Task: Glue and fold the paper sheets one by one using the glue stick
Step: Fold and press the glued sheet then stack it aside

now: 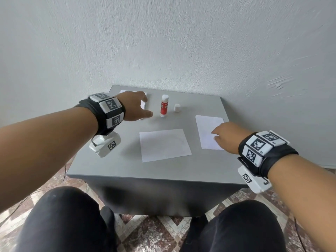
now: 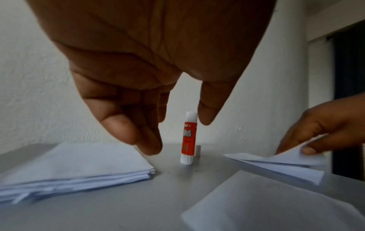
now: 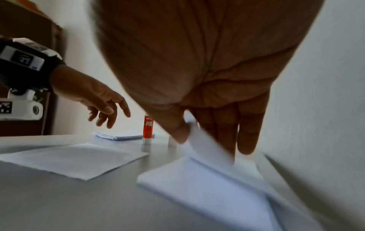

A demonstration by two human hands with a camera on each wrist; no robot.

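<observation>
On the grey counter (image 1: 209, 171), a single flat paper sheet (image 1: 164, 144) lies near the front edge at mid-width. The uncapped glue stick (image 1: 164, 106) stands upright toward the back edge, with its white cap (image 1: 177, 107) just beside it on the right. A stack of paper sheets (image 2: 75, 165) sits at the back-left corner; a folded pile (image 1: 209, 131) lies along the right edge.

The left hand (image 1: 135, 108) hovers between the stack and the glue stick, fingers loosely spread and holding nothing; thumb and forefinger stand apart on either side of the stick in the left wrist view, not touching it. The right hand (image 1: 227, 137) rests on the folded pile and pinches the raised edge of its top sheet between thumb and fingers.

Judged step: a folded sheet is being set down at the right while the left hand reaches for the glue stick, to coat the flat sheet. The next move calls for a firm grasp on the stick's red barrel, taken without tipping it, and a free hand to steady the flat sheet.
</observation>
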